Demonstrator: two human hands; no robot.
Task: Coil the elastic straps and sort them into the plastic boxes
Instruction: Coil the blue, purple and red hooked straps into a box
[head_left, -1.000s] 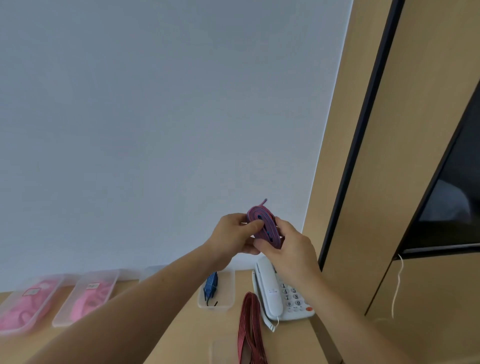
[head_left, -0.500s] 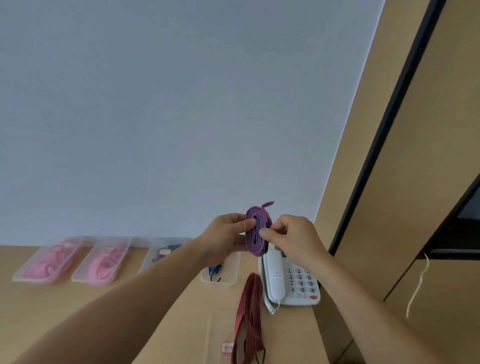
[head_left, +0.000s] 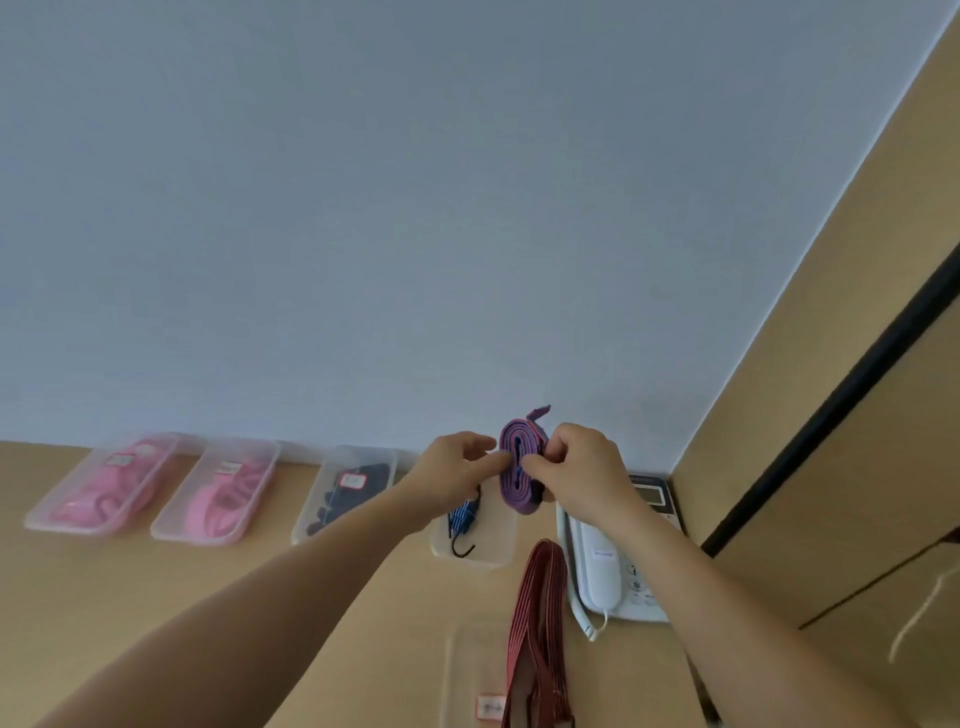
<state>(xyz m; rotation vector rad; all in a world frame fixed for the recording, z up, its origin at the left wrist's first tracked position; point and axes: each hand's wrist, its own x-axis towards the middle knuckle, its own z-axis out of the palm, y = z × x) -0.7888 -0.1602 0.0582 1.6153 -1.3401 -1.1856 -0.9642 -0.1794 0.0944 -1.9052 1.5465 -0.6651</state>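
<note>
A purple elastic strap (head_left: 519, 475) is wound into an oval coil, held upright in the air between both hands; its loose end sticks up at the top. My left hand (head_left: 451, 475) pinches the coil's left side and my right hand (head_left: 576, 467) pinches its right side. Below them a clear plastic box (head_left: 488, 545) holds a blue strap (head_left: 464, 514) with a black hook. A red striped strap (head_left: 537, 623) lies uncoiled on the wooden table, running over a clear box lid (head_left: 475, 675) with a label.
Along the wall stand two clear boxes of pink straps (head_left: 104, 493) (head_left: 221, 501) and one box of dark straps (head_left: 348, 488). A white desk telephone (head_left: 618, 561) sits at the right by a wooden cabinet (head_left: 831, 415). The table (head_left: 156, 587) is wooden.
The view has tilted down and swung left, so more of the table and boxes shows. Both hands keep hold of the purple coil, which has turned more upright.
</note>
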